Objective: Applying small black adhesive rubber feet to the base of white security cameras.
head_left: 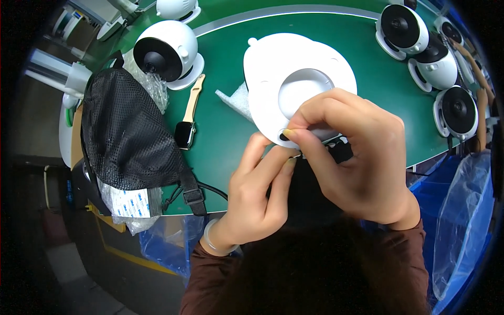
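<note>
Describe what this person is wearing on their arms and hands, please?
Both hands are bare, without gloves. The left hand has a pale, translucent bangle round its wrist. The right hand wears nothing on its wrist. Dark brown long sleeves cover both forearms up to the wrists. The fingernails look yellowish.

My green table [226,142] carries round white cameras [167,52], a wristwatch [188,118], a black mesh bag [126,131] and bubble wrap [236,100].

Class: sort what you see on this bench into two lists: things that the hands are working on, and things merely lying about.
In hand: white round housing, pinched at its lower rim by the left hand and right hand.

Lying about: wristwatch; black mesh bag; finished white round cameras; bubble wrap.
</note>
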